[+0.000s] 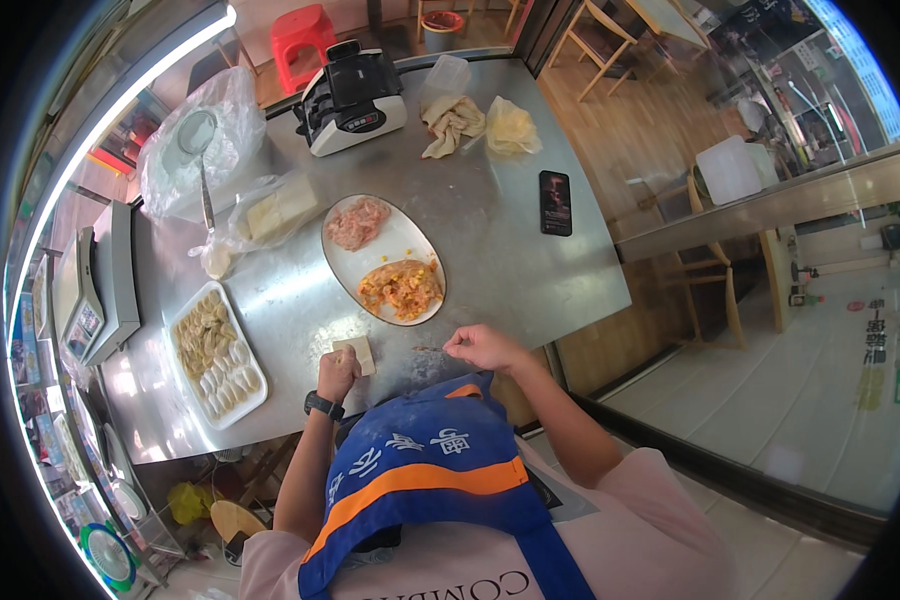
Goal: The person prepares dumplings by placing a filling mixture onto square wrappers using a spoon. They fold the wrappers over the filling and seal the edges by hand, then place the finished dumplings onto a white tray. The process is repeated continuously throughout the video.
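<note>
My left hand (339,373), with a black watch (324,406) on the wrist, is curled at the left side of a square dough wrapper (363,356). Its palm is hidden, so whether the fingers grip the wrapper or something else does not show. In my right hand (481,349), a thin stick-like tool (429,348) is pinched between thumb and fingers and points left, its tip darkened. Beyond both hands lies an oval plate (375,271) bearing pink minced meat (358,223) and an orange filling with corn kernels (401,287).
Filled dumplings (210,341) sit in rows on a white tray (253,401) at left. Behind are bagged wrappers (281,210), a strainer (197,135) in a plastic bag of white powder, a banknote counter (354,101), and a cloth (451,124). A phone (555,202) lies near the steel table's (495,285) right edge.
</note>
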A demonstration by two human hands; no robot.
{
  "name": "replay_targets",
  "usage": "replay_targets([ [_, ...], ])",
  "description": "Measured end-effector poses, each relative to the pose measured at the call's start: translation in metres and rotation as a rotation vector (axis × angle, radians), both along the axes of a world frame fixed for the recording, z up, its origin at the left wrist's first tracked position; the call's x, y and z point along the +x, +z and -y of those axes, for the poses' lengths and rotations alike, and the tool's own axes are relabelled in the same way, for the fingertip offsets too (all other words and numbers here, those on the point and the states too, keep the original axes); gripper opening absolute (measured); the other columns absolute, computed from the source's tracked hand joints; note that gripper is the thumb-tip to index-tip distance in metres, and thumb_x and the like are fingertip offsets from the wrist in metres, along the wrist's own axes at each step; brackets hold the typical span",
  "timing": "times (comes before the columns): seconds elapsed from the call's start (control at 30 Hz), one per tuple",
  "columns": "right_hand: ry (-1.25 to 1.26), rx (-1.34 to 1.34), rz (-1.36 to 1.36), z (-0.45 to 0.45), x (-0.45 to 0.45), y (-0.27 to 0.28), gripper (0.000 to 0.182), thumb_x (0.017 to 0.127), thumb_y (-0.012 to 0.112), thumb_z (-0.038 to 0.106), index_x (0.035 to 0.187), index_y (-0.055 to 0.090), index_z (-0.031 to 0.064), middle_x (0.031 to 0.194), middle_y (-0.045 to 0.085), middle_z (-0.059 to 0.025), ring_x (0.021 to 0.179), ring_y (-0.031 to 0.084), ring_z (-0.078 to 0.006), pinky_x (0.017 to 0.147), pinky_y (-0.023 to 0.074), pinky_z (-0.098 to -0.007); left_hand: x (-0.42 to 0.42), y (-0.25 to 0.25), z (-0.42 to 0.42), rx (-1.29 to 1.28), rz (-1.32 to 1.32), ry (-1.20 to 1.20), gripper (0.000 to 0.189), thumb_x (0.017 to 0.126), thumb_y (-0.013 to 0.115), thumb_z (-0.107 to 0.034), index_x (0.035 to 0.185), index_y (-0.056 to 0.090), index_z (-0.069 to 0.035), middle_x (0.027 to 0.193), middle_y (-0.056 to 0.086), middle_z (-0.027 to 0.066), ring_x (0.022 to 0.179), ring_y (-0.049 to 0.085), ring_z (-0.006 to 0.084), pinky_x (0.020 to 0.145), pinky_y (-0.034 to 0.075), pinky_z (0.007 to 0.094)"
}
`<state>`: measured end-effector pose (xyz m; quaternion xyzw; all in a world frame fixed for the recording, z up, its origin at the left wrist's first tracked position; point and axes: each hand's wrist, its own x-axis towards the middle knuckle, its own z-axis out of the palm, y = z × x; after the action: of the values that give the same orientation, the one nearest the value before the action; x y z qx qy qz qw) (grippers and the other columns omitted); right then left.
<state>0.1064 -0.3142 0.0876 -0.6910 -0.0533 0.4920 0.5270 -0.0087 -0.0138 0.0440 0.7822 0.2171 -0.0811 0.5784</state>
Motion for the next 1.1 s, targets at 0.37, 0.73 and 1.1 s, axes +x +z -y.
replay_targets([
  [0.37, 0.130, 0.053, 0.079, -0.076, -0.027, -0.007, 0.019, 0.089, 0.066, 0.022, 0.098, 0.067, 0.0045, 0.074, 0.060, 0.0028, 0.062, 0.049, -0.0046, 0.054, 0.0409, -0.0215, -0.025, -0.020, -0.039, 0.112, -0.002, 0.311, 0.072, 0.101, 0.035, -0.048, 0.049, 0.046, 0.001, 0.042, 0.039, 0.0063, 0.043, 0.032, 0.0153, 0.043, 0.030, 0.0376],
  [0.73, 0.126, -0.134, -0.018, -0.116, -0.032, 0.018, 0.015, 0.089, 0.065, 0.016, 0.096, 0.066, 0.0026, 0.073, 0.060, 0.0029, 0.060, 0.050, -0.0037, 0.054, 0.0408, -0.0199, -0.066, -0.016, -0.208, 0.703, 0.210, 0.623, 0.051, 0.083, 0.069, -0.044, 0.058, 0.054, -0.002, 0.055, 0.053, 0.0153, 0.051, 0.052, 0.0314, 0.053, 0.042, 0.0422],
  [1.1, 0.033, -0.042, -0.090, -0.135, -0.049, 0.019, 0.014, 0.090, 0.063, 0.013, 0.099, 0.064, 0.0023, 0.070, 0.056, 0.0047, 0.057, 0.046, -0.0026, 0.052, 0.0382, -0.0187, -0.079, -0.011, -0.234, 0.853, 0.345, 0.509, 0.059, 0.078, 0.074, -0.019, 0.128, 0.048, -0.002, 0.130, 0.051, 0.0214, 0.124, 0.045, 0.0381, 0.104, 0.037, 0.0432],
])
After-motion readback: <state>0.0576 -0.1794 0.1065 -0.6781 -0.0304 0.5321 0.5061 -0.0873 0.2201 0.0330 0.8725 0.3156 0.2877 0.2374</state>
